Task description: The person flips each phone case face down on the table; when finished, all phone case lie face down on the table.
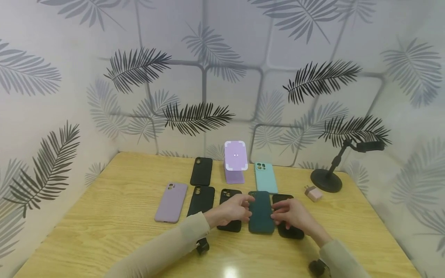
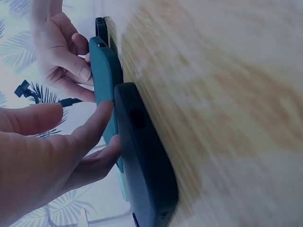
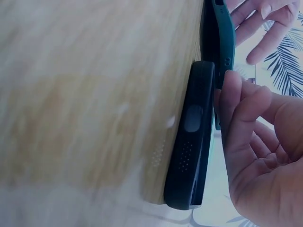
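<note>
A wooden table (image 1: 104, 231) stands in a corner of walls papered with grey palm leaves. From the table's left edge inward lie a lilac case (image 1: 171, 202), then two black cases, one behind the other (image 1: 201, 171) (image 1: 201, 199), and another black case (image 1: 230, 214) partly under the left hand (image 1: 229, 210). That hand's fingertips (image 2: 105, 113) pinch the left edge of a dark teal case (image 1: 261, 212), which lies in the near row about midway between the side edges. The right hand (image 1: 291, 216) grips its right edge with curled fingers, above a further black case (image 1: 287, 220). Behind stand a lilac phone stand (image 1: 235, 160) and a mint case (image 1: 265, 177); toward the right edge sit a small charger (image 1: 314, 193) and a black tripod (image 1: 330, 173).

The risk, as I judge it: the neighbours lie touching or just beside the teal case, so lifting it could drag or skew either one, and so light a pinch could let it slip.
</note>
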`<control>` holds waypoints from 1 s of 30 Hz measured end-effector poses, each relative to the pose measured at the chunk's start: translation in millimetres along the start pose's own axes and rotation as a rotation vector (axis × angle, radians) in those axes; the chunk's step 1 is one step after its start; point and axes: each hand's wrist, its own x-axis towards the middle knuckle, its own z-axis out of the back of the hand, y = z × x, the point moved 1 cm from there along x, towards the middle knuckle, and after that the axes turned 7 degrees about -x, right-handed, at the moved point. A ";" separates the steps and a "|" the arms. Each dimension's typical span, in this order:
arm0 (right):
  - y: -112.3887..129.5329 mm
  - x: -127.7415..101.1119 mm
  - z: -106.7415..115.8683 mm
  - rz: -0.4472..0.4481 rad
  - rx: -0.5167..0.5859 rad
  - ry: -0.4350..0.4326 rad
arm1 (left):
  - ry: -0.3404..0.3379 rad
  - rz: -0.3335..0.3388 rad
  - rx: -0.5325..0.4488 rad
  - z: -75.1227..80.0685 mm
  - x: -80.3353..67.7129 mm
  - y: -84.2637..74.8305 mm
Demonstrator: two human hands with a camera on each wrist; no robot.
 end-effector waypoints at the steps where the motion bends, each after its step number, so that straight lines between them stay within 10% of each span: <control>1: 0.4 0.2 -0.2 -0.001 -0.004 0.000 | -0.001 0.001 0.006 0.2 -0.2 -0.3; 15: 1.9 2.2 1.8 -0.021 0.053 0.034 | -0.051 -0.026 0.130 0.6 -3.1 -4.3; 30: -19.0 -11.6 27.9 0.086 0.105 0.104 | -0.050 -0.103 0.009 -16.6 22.8 -2.1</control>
